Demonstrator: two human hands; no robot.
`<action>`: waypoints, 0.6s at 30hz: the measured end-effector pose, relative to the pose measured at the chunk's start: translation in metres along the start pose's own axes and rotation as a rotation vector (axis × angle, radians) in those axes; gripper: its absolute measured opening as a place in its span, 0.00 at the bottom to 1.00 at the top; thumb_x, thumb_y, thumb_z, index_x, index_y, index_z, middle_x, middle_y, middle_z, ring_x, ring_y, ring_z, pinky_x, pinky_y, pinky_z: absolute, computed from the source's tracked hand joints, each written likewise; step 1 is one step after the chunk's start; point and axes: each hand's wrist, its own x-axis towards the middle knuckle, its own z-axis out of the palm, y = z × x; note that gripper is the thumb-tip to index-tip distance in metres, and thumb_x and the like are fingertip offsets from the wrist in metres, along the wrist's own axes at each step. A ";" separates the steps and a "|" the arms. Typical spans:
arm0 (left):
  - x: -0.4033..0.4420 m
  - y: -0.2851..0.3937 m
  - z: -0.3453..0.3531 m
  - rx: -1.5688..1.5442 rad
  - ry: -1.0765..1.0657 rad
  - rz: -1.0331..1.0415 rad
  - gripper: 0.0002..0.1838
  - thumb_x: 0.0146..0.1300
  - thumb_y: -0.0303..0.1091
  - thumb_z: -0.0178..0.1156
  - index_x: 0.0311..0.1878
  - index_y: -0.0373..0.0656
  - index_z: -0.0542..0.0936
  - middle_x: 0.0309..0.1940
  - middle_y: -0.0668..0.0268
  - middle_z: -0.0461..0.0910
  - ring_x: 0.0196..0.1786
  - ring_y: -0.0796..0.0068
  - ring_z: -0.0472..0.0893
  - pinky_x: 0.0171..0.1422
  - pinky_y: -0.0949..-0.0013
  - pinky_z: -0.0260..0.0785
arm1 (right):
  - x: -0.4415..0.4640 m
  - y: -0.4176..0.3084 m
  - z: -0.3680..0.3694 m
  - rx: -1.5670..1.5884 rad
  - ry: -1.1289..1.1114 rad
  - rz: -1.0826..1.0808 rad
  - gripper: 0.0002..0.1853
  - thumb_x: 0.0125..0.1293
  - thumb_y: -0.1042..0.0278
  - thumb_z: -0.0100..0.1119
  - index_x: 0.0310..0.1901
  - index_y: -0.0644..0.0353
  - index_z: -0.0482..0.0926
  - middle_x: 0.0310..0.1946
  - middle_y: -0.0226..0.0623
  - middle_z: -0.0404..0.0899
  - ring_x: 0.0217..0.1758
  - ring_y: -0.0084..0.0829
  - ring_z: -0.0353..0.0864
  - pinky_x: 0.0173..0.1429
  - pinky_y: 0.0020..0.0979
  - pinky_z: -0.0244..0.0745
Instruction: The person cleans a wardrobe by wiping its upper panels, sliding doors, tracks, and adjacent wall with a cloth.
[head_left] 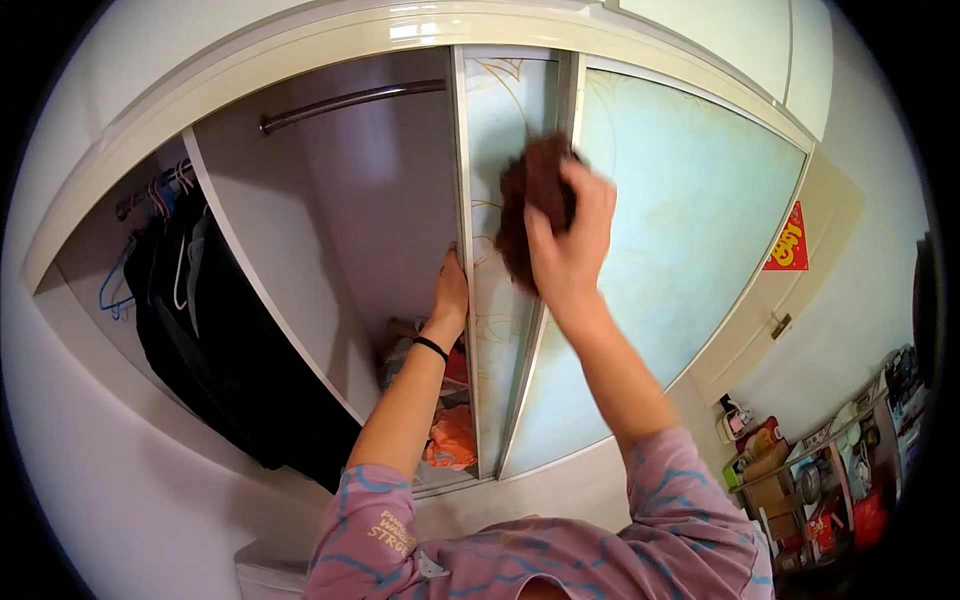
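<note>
My right hand is closed on a bunched brown cloth. It presses the cloth against the narrow pale panel of a sliding wardrobe door, beside the upright frame between the two doors. My left hand, with a black band at the wrist, grips the left edge of the sliding door; some of its fingertips are hidden. The other sliding door, light blue in a pale frame, covers the right side.
Dark clothes hang on hangers in the left compartment. A metal rail crosses the open middle section, with an orange garment and other fabric piled below. Crowded shelves stand at right, near a door handle.
</note>
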 end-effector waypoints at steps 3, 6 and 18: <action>0.000 0.005 -0.001 0.020 -0.003 -0.090 0.29 0.76 0.51 0.40 0.62 0.35 0.74 0.56 0.58 0.78 0.57 0.63 0.75 0.65 0.68 0.62 | 0.070 0.001 0.039 -0.119 0.121 -0.269 0.25 0.47 0.81 0.63 0.51 0.60 0.76 0.48 0.48 0.74 0.53 0.51 0.72 0.57 0.44 0.71; 0.008 -0.003 -0.005 -0.050 -0.004 -0.151 0.28 0.76 0.49 0.40 0.63 0.36 0.73 0.61 0.60 0.75 0.60 0.66 0.72 0.67 0.67 0.61 | 0.091 0.002 0.071 -0.171 0.051 -0.202 0.18 0.47 0.81 0.63 0.43 0.61 0.74 0.42 0.48 0.72 0.46 0.51 0.72 0.47 0.46 0.73; -0.004 0.002 -0.005 -0.045 -0.022 -0.076 0.30 0.74 0.55 0.39 0.62 0.40 0.75 0.54 0.65 0.77 0.56 0.70 0.74 0.62 0.68 0.65 | -0.200 0.011 -0.004 -0.091 -0.688 0.272 0.25 0.42 0.83 0.62 0.47 0.64 0.70 0.45 0.52 0.69 0.48 0.57 0.70 0.52 0.49 0.70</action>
